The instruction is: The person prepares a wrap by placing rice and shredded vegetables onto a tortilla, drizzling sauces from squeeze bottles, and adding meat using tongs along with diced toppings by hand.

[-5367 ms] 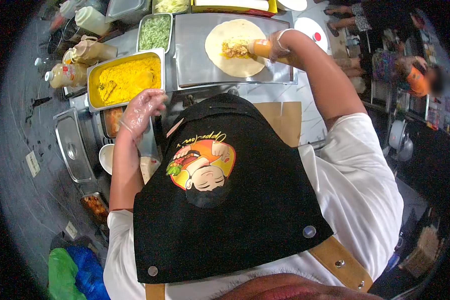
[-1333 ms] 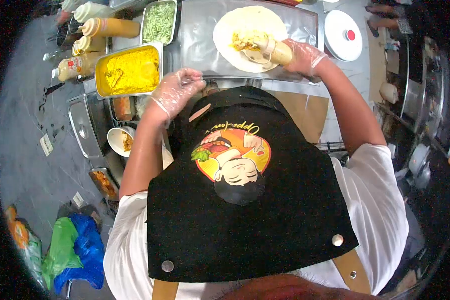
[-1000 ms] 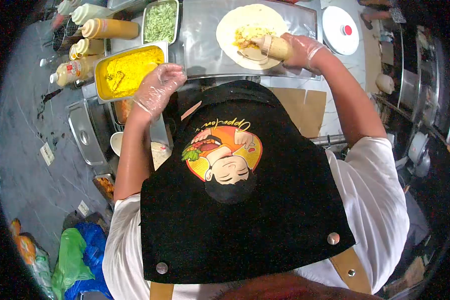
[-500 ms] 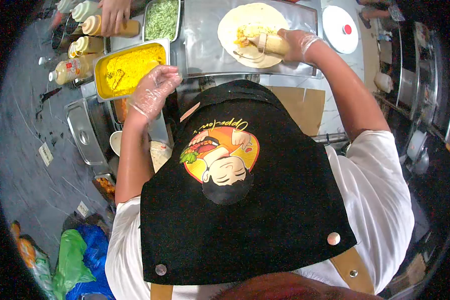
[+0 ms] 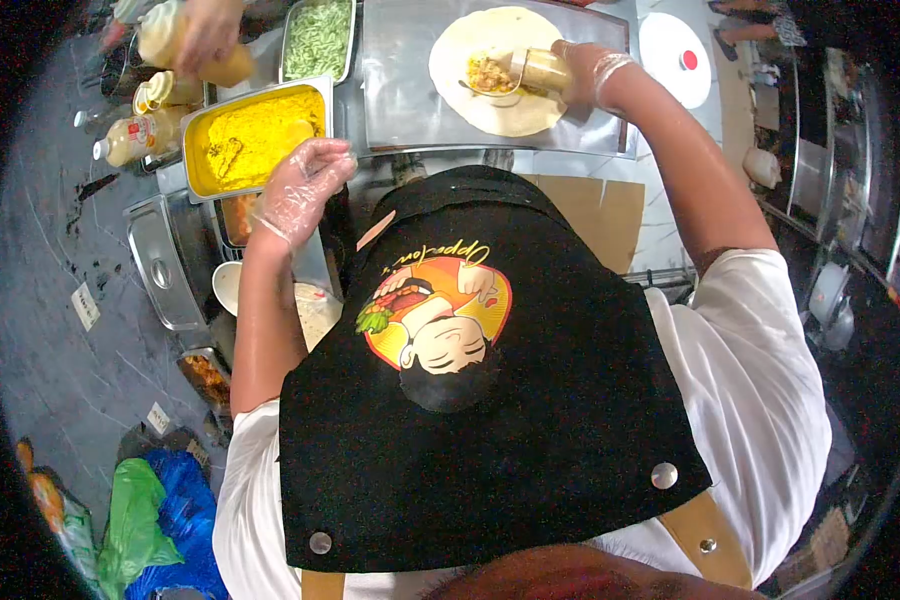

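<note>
A squeeze bottle [image 5: 544, 72] with tan sauce lies tilted in my right hand [image 5: 584, 76], its nozzle end pointing left. Beneath it, a round flatbread [image 5: 460, 45] carries a heap of yellow, crumbly filling [image 5: 488, 76]. The flatbread rests on a metal work plate [image 5: 395, 75]. My left hand [image 5: 308, 188], in a clear plastic glove, hovers by the near right corner of a steel pan [image 5: 189, 170] of yellow food [image 5: 255, 135]. Its fingers are loosely bent and partly apart, with nothing seen in them.
Another person's hand [image 5: 210, 28] grips a squeeze bottle at upper left. Shredded green vegetable [image 5: 318, 38] fills a pan nearby. More bottles [image 5: 140, 138], a steel lid [image 5: 165, 262] and bags [image 5: 138, 515] are at left. A white lid [image 5: 675, 62] lies right of the plate.
My right hand and its bottle have shifted slightly, uncovering more filling. The other person's hand has moved left and tilted its bottle. My left hand has barely moved.
</note>
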Action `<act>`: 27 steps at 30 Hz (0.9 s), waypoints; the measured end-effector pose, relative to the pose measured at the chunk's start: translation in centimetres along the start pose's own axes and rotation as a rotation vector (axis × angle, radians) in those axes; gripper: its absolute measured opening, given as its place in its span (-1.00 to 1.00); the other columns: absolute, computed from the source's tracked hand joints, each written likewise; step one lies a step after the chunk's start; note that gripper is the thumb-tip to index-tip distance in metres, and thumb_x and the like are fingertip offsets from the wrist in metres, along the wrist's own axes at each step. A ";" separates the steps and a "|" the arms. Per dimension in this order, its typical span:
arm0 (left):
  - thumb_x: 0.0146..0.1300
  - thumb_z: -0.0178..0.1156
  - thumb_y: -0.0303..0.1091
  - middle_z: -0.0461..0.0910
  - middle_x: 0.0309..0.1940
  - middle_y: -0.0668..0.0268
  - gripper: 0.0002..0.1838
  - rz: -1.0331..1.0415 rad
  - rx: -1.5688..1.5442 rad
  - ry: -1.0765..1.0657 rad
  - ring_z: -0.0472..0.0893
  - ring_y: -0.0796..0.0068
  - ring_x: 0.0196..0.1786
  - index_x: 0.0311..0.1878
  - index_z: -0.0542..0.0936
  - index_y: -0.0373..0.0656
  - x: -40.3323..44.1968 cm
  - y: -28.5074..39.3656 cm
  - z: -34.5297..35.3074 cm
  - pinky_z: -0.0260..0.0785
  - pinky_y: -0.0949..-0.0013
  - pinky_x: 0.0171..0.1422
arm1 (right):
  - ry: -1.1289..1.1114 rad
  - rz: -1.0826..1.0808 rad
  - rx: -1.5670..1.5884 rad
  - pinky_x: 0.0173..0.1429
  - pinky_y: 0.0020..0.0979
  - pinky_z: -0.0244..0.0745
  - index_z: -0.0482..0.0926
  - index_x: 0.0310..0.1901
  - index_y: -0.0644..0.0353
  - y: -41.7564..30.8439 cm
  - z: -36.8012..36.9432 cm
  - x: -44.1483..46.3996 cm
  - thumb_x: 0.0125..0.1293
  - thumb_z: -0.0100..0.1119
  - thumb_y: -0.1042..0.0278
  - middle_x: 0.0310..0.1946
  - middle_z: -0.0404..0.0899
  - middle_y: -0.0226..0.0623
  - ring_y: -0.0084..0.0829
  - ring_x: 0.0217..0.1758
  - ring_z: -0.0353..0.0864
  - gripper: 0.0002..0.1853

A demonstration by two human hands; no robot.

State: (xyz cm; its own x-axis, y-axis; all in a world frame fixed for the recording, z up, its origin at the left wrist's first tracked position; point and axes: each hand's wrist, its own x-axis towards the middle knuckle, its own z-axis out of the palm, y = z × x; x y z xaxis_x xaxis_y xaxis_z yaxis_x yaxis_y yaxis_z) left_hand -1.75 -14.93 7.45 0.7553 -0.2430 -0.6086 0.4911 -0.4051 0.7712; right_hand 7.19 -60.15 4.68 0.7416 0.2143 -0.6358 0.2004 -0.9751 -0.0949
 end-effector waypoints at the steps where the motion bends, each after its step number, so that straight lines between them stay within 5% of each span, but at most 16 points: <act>1: 0.49 0.39 -0.22 0.75 0.04 0.24 -0.59 0.001 0.005 0.001 0.71 0.44 0.13 0.26 0.64 -0.25 0.0 -0.1 0.0 0.53 0.34 0.32 | -0.002 0.001 0.012 0.26 -0.04 0.68 0.57 0.33 0.12 0.2 -0.1 0.2 0.07 0.64 0.17 0.06 0.80 0.05 0.05 0.16 0.80 -0.24; 27: 0.50 0.40 -0.12 0.73 -0.03 0.35 -0.58 0.050 0.043 -0.031 0.65 0.54 0.00 0.22 0.66 -0.21 0.8 -0.1 1.1 0.53 0.37 0.19 | -0.086 -0.038 -0.032 0.23 -0.07 0.66 0.61 0.24 0.12 4.0 0.2 -2.6 -0.03 0.65 0.17 -0.04 0.81 0.00 0.05 0.12 0.79 -0.26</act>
State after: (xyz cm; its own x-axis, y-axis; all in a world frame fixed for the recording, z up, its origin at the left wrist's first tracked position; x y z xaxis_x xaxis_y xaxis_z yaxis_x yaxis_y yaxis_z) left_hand -1.68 -16.00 6.68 0.7640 -0.2909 -0.5760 0.4336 -0.4296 0.7921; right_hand 5.95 -64.59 5.82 0.6756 0.2441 -0.6957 0.2487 -0.9638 -0.0966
